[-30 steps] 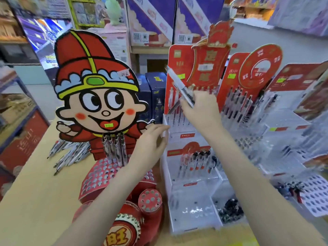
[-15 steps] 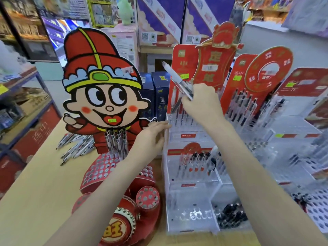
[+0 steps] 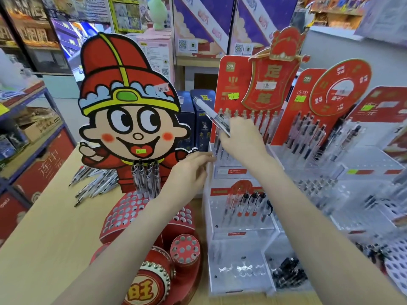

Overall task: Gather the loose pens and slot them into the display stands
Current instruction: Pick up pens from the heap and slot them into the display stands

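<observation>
Your right hand [image 3: 242, 137] has dropped a bit w/ its pens [image 3: 214, 117], now just over the clear stand's [image 3: 208, 194] top row. Left hand [image 3: 189, 172] reached fwd; fingertips seem to touch the stand's left edge, blurry tho.

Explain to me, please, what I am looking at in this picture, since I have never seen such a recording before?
There is no machine here: a person wears a camera on the head, looking forward and down, so you see their two bare arms. The right hand grips a few pens at the top tier of a clear stand. The left hand reaches toward that stand's left edge, fingers straight, holding nothing. On the wooden table stand a red cartoon-boy stand with some pens slotted in, and loose pens lie behind it.
</observation>
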Demonstrator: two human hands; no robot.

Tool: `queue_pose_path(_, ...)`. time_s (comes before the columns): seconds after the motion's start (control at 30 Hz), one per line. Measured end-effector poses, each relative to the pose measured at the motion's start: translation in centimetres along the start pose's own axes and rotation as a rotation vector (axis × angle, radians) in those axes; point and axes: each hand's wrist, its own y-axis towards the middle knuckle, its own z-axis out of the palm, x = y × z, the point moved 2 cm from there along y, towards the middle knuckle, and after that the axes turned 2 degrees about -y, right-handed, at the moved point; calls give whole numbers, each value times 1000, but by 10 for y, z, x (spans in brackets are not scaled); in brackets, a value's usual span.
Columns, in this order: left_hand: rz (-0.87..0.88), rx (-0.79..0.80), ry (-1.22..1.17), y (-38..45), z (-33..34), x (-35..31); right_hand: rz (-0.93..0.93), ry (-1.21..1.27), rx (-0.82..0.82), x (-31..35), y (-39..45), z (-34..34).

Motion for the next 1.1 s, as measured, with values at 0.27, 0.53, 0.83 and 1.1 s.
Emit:
queue_pose_path(0.27, 31, -13, -15, 1, 3, 4, -13, -79, -22, 5, -10, 8)
queue_pose_path(0.53, -13, 23, -41, 1, -2, 0, 3, 151, 29, -7, -13, 3)
queue_pose_path(0.83, -402, 52, -886, 11, -22, -54, 68, 824, 620, -24, -68, -3)
queue_pose_path(1.1, -539, -110, -1007, 2, -31, -44, 197, 1224, 522, -40, -86, -11)
